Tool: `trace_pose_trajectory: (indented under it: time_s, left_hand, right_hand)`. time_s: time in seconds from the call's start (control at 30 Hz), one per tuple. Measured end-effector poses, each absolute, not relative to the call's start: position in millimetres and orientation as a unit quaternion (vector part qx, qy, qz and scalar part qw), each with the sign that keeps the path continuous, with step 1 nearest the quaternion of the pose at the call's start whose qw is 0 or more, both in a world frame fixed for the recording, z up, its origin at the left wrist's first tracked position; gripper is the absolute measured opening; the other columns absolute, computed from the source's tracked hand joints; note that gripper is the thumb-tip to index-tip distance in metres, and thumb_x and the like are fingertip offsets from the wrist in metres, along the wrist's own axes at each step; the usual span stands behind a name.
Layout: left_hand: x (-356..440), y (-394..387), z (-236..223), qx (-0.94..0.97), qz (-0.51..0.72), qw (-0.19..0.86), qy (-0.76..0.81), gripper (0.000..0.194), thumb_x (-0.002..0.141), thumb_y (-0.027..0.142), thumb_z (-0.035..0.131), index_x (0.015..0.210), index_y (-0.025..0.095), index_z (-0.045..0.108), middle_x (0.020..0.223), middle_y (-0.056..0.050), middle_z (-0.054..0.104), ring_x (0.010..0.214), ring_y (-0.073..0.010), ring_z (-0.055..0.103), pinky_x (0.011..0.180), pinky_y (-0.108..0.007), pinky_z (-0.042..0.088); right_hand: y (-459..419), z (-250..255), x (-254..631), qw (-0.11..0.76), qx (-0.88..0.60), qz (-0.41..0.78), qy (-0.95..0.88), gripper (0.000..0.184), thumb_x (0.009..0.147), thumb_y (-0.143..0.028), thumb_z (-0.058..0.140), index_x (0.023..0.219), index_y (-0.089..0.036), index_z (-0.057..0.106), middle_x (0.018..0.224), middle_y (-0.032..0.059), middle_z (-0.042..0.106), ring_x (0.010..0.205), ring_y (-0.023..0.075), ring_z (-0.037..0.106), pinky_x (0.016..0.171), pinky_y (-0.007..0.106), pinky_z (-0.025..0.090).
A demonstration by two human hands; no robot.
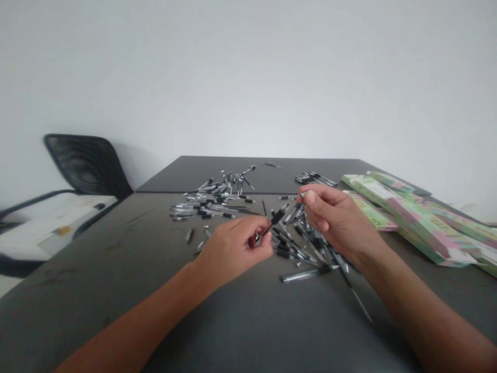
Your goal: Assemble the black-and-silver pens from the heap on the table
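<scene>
My left hand [236,246] is closed on a pen barrel with a black grip [278,215], which points up and to the right. Just right of it, my right hand [336,215] pinches a small silvery piece [306,194] between thumb and fingertips; its exact shape is too small to tell. The two held things are close but apart. Beneath both hands lies a loose pile of pens with black grips [287,241]. One clear pen barrel [301,275] rests at the near edge of the pile, and a thin dark refill [359,300] sticks out toward me.
Farther left spreads another heap of pen parts [209,204]. A neat bundle of pens [315,178] lies at the back. Green and pink cardboard boxes [419,220] are stacked on the right of the dark table [233,331]. A black mesh chair [89,163] stands at left.
</scene>
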State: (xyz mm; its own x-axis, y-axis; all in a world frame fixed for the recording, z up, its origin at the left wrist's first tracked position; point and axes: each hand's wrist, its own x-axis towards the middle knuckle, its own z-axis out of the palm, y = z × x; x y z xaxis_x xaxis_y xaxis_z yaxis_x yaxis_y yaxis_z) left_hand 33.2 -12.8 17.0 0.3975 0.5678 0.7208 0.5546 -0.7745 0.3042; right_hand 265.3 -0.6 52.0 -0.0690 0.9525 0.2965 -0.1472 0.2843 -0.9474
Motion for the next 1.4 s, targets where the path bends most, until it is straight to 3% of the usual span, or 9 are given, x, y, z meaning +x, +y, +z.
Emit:
trace_pose_trajectory:
  time_s: [0.17,0.43,0.6,0.73,0.83,1.13,1.4]
  left_hand:
    - [32.8,-15.9,17.6,0.842,0.429,-0.008,0.328,0.01,0.091,0.018,0.061,0.09,0.027,0.065,0.07,0.005,0.07,0.053,-0.0132,0.059,0.053,-0.027,0.045]
    - [33.0,-19.3,18.4,0.846,0.417,-0.014,0.331,0.012,0.091,0.019,0.061,0.091,0.03,0.066,0.07,0.005,0.071,0.052,-0.0146,0.059,0.053,-0.03,0.045]
    - [33.4,-18.9,17.6,0.842,0.421,-0.013,0.337,0.012,0.09,0.02,0.061,0.092,0.031,0.067,0.069,0.005,0.072,0.052,-0.0148,0.058,0.053,-0.03,0.045]
    - [33.8,-19.2,18.8,0.841,0.425,-0.018,0.334,0.013,0.089,0.018,0.062,0.091,0.03,0.068,0.068,0.005,0.071,0.052,-0.0144,0.058,0.053,-0.03,0.045]
    - [33.7,-19.9,19.4,0.843,0.423,-0.018,0.332,0.013,0.088,0.017,0.063,0.089,0.029,0.068,0.068,0.005,0.07,0.052,-0.0145,0.058,0.053,-0.03,0.044]
    - [34.3,-20.7,18.2,0.842,0.419,-0.016,0.34,0.014,0.09,0.02,0.061,0.092,0.032,0.068,0.069,0.005,0.07,0.053,-0.0153,0.06,0.053,-0.03,0.045]
    - [34.1,-20.1,19.6,0.845,0.417,-0.017,0.334,0.015,0.09,0.019,0.062,0.092,0.031,0.068,0.067,0.006,0.069,0.052,-0.0151,0.059,0.052,-0.031,0.043]
  right_hand:
    - [-8.4,52.3,265.2,0.557,-0.375,0.431,-0.603,0.035,0.081,-0.056,0.089,0.099,-0.027,0.084,0.053,-0.0086,0.047,0.046,0.0076,0.035,0.046,0.025,0.026]
    - [-12.8,55.3,264.7,0.556,-0.357,0.417,-0.625,0.029,0.086,-0.055,0.086,0.1,-0.03,0.085,0.053,-0.0088,0.045,0.047,0.0073,0.038,0.047,0.024,0.027]
    - [-11.2,54.6,270.4,0.554,-0.359,0.401,-0.635,0.029,0.088,-0.055,0.084,0.102,-0.03,0.084,0.058,-0.0068,0.053,0.046,0.008,0.038,0.046,0.025,0.029]
    - [-10.5,54.9,272.8,0.552,-0.348,0.381,-0.655,0.022,0.089,-0.05,0.084,0.1,-0.032,0.085,0.084,-0.0022,0.071,0.048,0.0058,0.042,0.045,0.025,0.035]
    - [-10.8,55.9,272.3,0.543,-0.343,0.37,-0.671,0.018,0.09,-0.048,0.084,0.099,-0.033,0.086,0.1,-0.0006,0.075,0.049,0.004,0.044,0.044,0.023,0.038]
    - [-10.6,60.6,284.7,0.576,-0.355,0.328,-0.659,0.02,0.09,-0.051,0.083,0.102,-0.035,0.086,0.097,0.0003,0.076,0.05,0.0064,0.043,0.043,0.026,0.037]
    - [-13.1,63.4,276.2,0.533,-0.345,0.321,-0.703,0.011,0.089,-0.043,0.085,0.096,-0.035,0.088,0.101,0.0008,0.077,0.051,0.0052,0.046,0.043,0.023,0.042]
